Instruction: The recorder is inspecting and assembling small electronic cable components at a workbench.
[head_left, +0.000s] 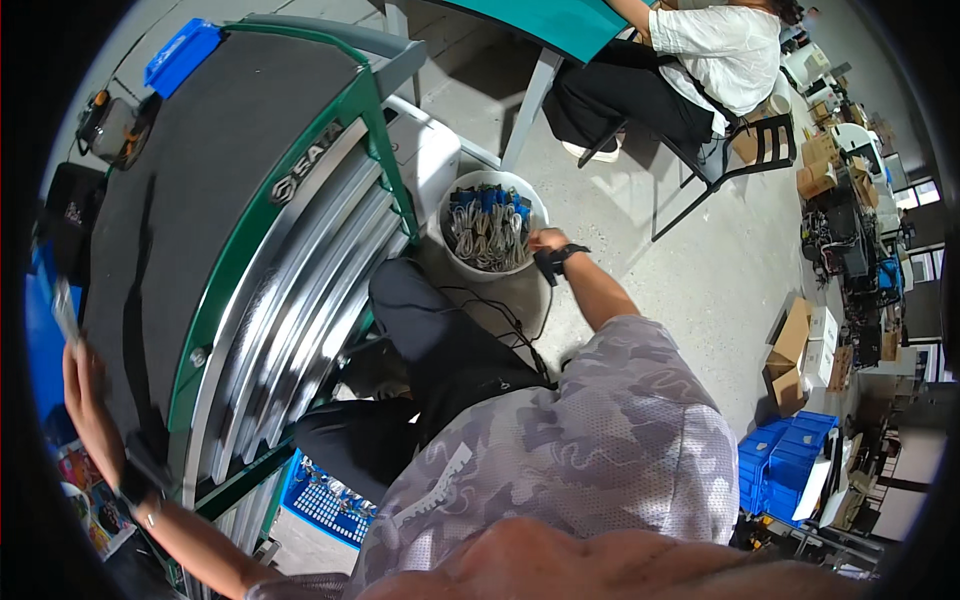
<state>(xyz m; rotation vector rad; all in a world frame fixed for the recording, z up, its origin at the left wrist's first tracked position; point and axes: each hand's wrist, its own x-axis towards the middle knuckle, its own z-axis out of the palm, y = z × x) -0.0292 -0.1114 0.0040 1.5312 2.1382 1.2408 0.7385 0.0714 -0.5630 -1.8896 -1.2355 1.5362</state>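
Note:
At the far left, my left hand (84, 385) is raised over the edge of a black conveyor belt (230, 110). Its fingers are closed on a pale, shiny, narrow thing (66, 312), too blurred to name. My right hand (547, 240), with a black band at its wrist, is at the right rim of a white bucket (462, 262). Its fingers look curled, and what they grip, if anything, is hidden. Standing in the bucket are several coiled grey cables (485, 235) with blue parts (490, 197) at their upper ends.
The conveyor's green frame (190, 375) and silver rails (300, 310) run beside my legs. A blue basket (325, 505) sits below. Black cords (505, 325) trail on the floor near the bucket. Another person (700, 60) sits at a green table (545, 25). Blue crates (790, 460) stand to the right.

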